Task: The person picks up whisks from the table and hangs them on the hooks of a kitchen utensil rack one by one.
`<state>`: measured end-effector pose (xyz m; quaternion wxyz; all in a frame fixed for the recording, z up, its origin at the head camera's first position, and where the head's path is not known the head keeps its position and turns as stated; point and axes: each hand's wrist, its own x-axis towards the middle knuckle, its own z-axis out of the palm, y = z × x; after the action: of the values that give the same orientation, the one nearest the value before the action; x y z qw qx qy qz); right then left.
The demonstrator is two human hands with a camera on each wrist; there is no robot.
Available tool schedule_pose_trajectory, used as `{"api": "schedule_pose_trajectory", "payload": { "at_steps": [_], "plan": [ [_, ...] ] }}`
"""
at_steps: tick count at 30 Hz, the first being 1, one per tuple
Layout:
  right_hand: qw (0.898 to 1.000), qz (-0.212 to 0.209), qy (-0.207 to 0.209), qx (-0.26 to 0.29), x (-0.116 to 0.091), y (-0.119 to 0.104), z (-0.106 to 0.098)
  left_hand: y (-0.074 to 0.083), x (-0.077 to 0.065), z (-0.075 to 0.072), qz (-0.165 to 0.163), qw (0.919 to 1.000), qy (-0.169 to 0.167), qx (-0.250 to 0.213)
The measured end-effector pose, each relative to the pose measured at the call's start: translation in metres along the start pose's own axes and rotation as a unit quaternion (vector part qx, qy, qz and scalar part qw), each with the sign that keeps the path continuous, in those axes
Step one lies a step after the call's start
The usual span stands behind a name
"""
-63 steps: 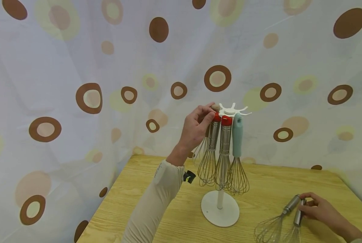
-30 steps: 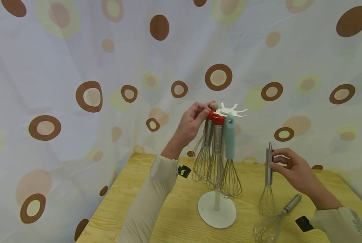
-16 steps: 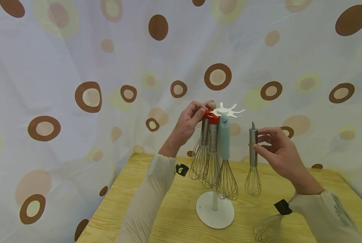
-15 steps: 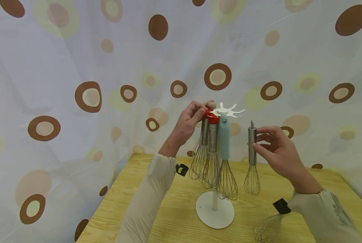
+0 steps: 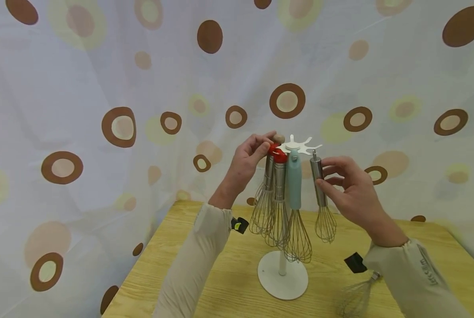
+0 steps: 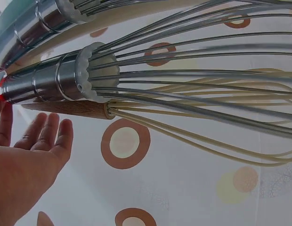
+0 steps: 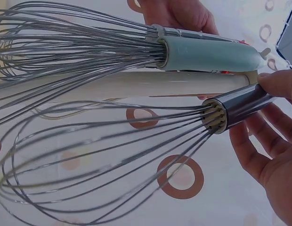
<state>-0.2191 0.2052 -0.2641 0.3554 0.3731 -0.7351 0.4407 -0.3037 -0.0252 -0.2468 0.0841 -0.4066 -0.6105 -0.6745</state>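
Note:
In the head view, a white whisk stand (image 5: 268, 282) with a spoked top holds several hanging whisks. My left hand (image 5: 245, 161) pinches the red top of one steel-handled whisk (image 5: 268, 172); its other fingers are spread in the left wrist view. Beside it hang a second red-topped whisk (image 5: 279, 179) and a light blue-handled whisk (image 5: 295, 181). Behind them is a wooden-handled whisk (image 6: 80, 108). My right hand (image 5: 350, 190) holds an all-steel whisk (image 5: 317, 176) by its handle between thumb and fingers, its hanging loop close to a spoke on the stand's right.
Another steel whisk (image 5: 356, 296) lies on the wooden table (image 5: 229, 282), its handle partly hidden by the right sleeve (image 5: 411, 274). A dotted curtain (image 5: 237, 53) surrounds the table's back and sides.
My right hand has picked the steel whisk up off the table and brought it up and left to the stand's spokes. My left hand stays at the red top; the stand has shifted slightly left.

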Motion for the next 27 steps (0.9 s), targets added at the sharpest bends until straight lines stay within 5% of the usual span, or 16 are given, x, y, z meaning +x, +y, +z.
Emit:
{"api": "schedule_pose_trajectory", "payload": {
  "at_steps": [10,27],
  "plan": [
    [0.999,-0.004,0.028,-0.039,-0.0013,0.0010,-0.0034,-0.0011,-0.0009,0.0030,-0.003,0.9999,0.011,0.004],
    [1.000,-0.020,-0.002,-0.012,0.0009,0.0009,-0.0006,-0.0034,-0.0032,0.0011,-0.011,0.9995,0.020,0.021]
  ]
}}
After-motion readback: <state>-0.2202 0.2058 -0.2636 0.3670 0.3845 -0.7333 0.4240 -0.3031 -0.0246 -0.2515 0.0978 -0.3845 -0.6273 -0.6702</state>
